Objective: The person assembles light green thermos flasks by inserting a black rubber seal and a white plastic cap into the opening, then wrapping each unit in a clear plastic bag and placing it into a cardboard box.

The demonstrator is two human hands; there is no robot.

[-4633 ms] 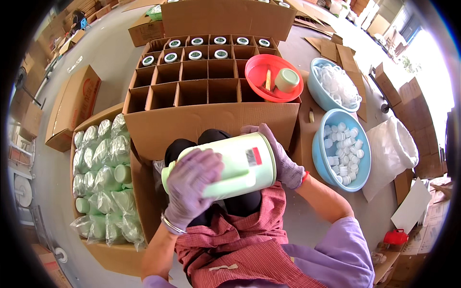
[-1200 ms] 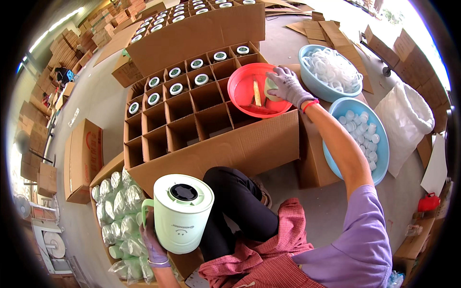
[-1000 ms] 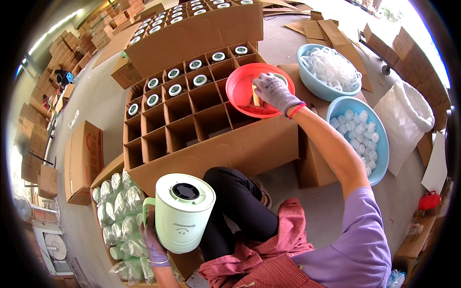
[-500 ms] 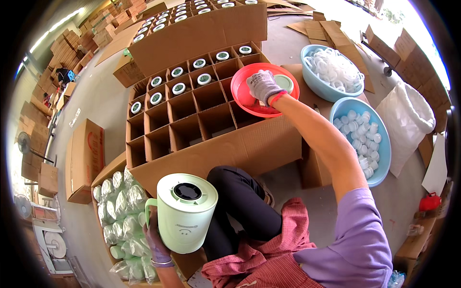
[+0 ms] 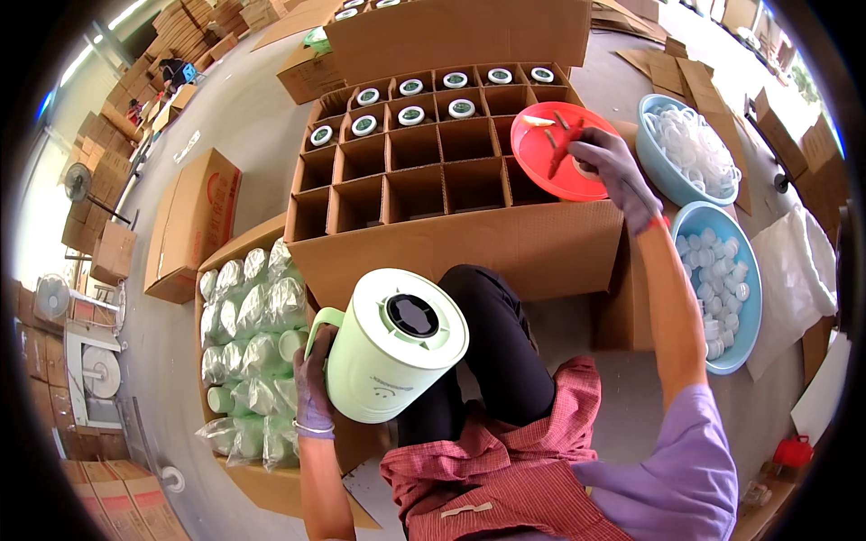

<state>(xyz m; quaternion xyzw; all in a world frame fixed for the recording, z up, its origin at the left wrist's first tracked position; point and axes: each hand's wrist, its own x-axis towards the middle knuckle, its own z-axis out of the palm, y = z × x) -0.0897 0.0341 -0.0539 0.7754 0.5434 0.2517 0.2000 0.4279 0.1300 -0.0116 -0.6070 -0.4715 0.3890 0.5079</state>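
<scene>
My gloved left hand (image 5: 315,383) is closed round the handle of a pale green jug (image 5: 374,374) above my lap. The jug is tilted, and its ribbed end with a round black centre (image 5: 412,316) faces up. At the right, my gloved right hand (image 5: 616,171) grips a red pronged tool (image 5: 566,144) over a shallow red bowl (image 5: 577,187). Its exact kind is unclear. A small pale piece (image 5: 538,121) shows at the bowl's far left side. The bowl rests at the right end of a divided carton (image 5: 451,248), which holds several white-rimmed round-topped items (image 5: 410,115) in its far cells.
Right of the carton stand a blue basin (image 5: 658,162) of clear rings and another (image 5: 753,316) of white caps. A white sack (image 5: 794,279) is beyond them. To my left, an open carton (image 5: 262,482) holds several bagged green jugs; a taped carton (image 5: 185,225) stands behind it.
My right hand has lifted a red tool up from inside the red bowl. The jug is tipped and turned in my left hand. The whole view has shifted, so the scene sits farther right.
</scene>
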